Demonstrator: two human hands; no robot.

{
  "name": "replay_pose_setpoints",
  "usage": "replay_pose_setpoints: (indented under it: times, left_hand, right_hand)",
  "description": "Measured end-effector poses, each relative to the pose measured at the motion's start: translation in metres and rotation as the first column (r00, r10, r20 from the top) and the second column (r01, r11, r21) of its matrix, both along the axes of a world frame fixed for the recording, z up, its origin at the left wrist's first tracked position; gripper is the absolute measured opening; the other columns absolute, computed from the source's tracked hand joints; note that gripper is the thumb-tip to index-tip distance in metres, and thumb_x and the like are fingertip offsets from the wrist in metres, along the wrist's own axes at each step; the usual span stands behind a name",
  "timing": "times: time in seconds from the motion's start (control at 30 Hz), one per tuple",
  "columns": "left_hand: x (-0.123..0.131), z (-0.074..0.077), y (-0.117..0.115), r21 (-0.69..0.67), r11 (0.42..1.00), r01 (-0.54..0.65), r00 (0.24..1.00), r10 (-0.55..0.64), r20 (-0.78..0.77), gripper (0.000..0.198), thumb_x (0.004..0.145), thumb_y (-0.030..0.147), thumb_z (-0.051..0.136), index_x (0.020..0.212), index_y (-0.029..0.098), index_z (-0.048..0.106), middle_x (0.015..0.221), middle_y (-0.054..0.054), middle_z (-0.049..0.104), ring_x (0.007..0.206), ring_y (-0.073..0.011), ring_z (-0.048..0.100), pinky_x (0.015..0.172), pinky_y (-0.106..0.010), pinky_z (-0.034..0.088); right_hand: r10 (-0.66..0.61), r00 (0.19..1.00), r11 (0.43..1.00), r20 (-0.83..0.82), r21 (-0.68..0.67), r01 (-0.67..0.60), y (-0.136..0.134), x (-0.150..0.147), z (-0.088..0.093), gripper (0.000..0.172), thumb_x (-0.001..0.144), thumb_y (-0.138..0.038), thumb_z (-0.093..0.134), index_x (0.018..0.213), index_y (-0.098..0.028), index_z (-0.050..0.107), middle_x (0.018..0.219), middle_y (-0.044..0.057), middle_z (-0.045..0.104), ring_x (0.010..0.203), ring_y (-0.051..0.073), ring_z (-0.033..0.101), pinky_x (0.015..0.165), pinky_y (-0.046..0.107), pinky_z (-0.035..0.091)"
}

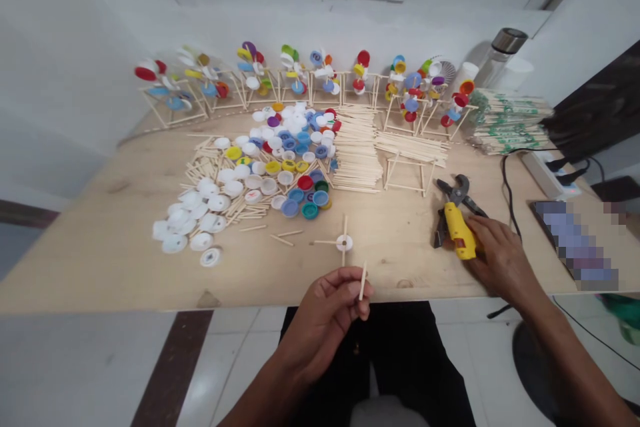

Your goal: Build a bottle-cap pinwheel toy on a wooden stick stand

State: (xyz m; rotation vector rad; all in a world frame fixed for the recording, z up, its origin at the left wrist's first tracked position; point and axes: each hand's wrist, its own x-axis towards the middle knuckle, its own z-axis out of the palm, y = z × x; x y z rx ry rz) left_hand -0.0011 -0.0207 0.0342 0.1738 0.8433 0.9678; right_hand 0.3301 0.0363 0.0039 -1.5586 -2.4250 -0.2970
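Observation:
My left hand (334,300) pinches a short wooden stick (363,281) upright at the table's near edge. Just beyond it lies a white bottle cap with crossed sticks (344,242) glued to it. My right hand (500,257) rests on the table with its fingers on the handle of a yellow glue gun (460,231). Black pliers (459,195) lie right behind the gun.
A heap of coloured and white bottle caps (270,167) and stacks of wooden sticks (357,147) cover the wooden table (110,240). Finished cap-and-stick models (310,77) line the back. Packs of sticks (507,120), a flask (503,53), a power strip (550,170) and cables sit right.

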Motion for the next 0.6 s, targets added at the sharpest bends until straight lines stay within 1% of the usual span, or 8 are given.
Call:
replay_pose_setpoints:
  times: [0.13, 0.17, 0.23, 0.27, 0.33, 0.43, 0.53, 0.6]
  left_hand:
    - [-0.001, 0.000, 0.000, -0.005, 1.000, -0.014, 1.000, 0.014, 0.021, 0.016, 0.066, 0.017, 0.078, 0.079, 0.015, 0.069, 0.068, -0.002, 0.067, 0.053, -0.0074, 0.055, 0.054, -0.020, 0.042]
    - [-0.001, 0.000, 0.000, -0.006, 1.000, -0.018, 1.000, 0.018, 0.026, 0.017, 0.066, 0.017, 0.078, 0.079, 0.015, 0.069, 0.068, -0.002, 0.067, 0.053, -0.0074, 0.055, 0.054, -0.020, 0.042]
    - [0.000, 0.000, 0.001, -0.006, 1.000, -0.019, 0.999, 0.019, 0.031, 0.017, 0.066, 0.017, 0.078, 0.079, 0.015, 0.068, 0.068, -0.002, 0.067, 0.054, -0.0075, 0.055, 0.055, -0.021, 0.042]
    - [0.000, 0.000, 0.001, -0.002, 1.000, -0.015, 0.999, 0.015, 0.032, 0.016, 0.066, 0.017, 0.078, 0.080, 0.015, 0.068, 0.068, -0.002, 0.067, 0.054, -0.0076, 0.055, 0.055, -0.021, 0.043]
    - [0.001, -0.001, 0.001, 0.008, 1.000, -0.009, 1.000, 0.009, 0.026, 0.016, 0.067, 0.017, 0.077, 0.080, 0.015, 0.068, 0.069, -0.002, 0.067, 0.054, -0.0076, 0.055, 0.056, -0.021, 0.043]
    - [0.002, -0.001, 0.001, 0.038, 0.999, -0.015, 1.000, 0.015, -0.003, 0.015, 0.070, 0.017, 0.075, 0.082, 0.015, 0.066, 0.072, -0.002, 0.068, 0.056, -0.0076, 0.055, 0.058, -0.021, 0.043]
    - [0.004, -0.001, -0.001, 0.084, 0.996, -0.031, 0.999, 0.035, -0.041, 0.016, 0.070, 0.017, 0.074, 0.083, 0.016, 0.064, 0.073, -0.002, 0.069, 0.057, -0.0078, 0.056, 0.061, -0.021, 0.044]
    - [0.005, -0.002, -0.002, 0.119, 0.992, -0.044, 0.996, 0.053, -0.070, 0.016, 0.070, 0.017, 0.074, 0.081, 0.016, 0.063, 0.073, -0.001, 0.070, 0.058, -0.0077, 0.056, 0.062, -0.021, 0.044]
  right_hand:
    - [-0.055, 0.998, 0.998, 0.005, -0.027, 0.055, -0.012, -0.002, 0.011, 0.047, 0.083, -0.023, 0.049, 0.130, -0.018, 0.049, 0.130, 0.016, 0.055, 0.115, 0.035, 0.053, 0.087, 0.048, 0.044]
    - [-0.068, 0.997, 0.998, -0.041, -0.013, 0.068, -0.017, -0.007, 0.015, 0.046, 0.084, -0.022, 0.049, 0.130, -0.018, 0.049, 0.130, 0.016, 0.055, 0.116, 0.035, 0.053, 0.089, 0.049, 0.044]
    - [-0.072, 0.974, 0.997, -0.213, 0.001, 0.074, -0.027, -0.025, 0.022, 0.042, 0.086, -0.023, 0.051, 0.128, -0.021, 0.052, 0.127, 0.015, 0.057, 0.116, 0.032, 0.053, 0.094, 0.049, 0.043]
    - [-0.064, 0.940, 0.998, -0.335, -0.013, 0.063, -0.033, -0.037, 0.026, 0.039, 0.087, -0.024, 0.053, 0.126, -0.022, 0.054, 0.123, 0.013, 0.060, 0.115, 0.030, 0.055, 0.096, 0.048, 0.043]
    - [-0.075, 0.848, 0.985, -0.524, -0.173, -0.020, -0.043, -0.069, 0.031, 0.032, 0.089, -0.026, 0.054, 0.121, -0.024, 0.057, 0.117, 0.010, 0.064, 0.112, 0.026, 0.058, 0.095, 0.043, 0.046]
    - [-0.130, 0.673, 0.891, -0.728, -0.383, -0.242, -0.053, -0.118, 0.035, 0.022, 0.091, -0.025, 0.053, 0.110, -0.025, 0.063, 0.109, 0.007, 0.068, 0.102, 0.020, 0.063, 0.087, 0.034, 0.051]
    - [-0.199, 0.516, 0.810, -0.833, -0.436, -0.392, -0.053, -0.154, 0.034, 0.017, 0.091, -0.025, 0.053, 0.102, -0.022, 0.066, 0.097, 0.005, 0.070, 0.093, 0.017, 0.064, 0.082, 0.031, 0.051]
    - [-0.264, 0.438, 0.781, -0.859, -0.458, -0.426, -0.051, -0.167, 0.032, 0.016, 0.091, -0.026, 0.053, 0.098, -0.022, 0.067, 0.091, 0.004, 0.069, 0.086, 0.016, 0.064, 0.079, 0.030, 0.051]
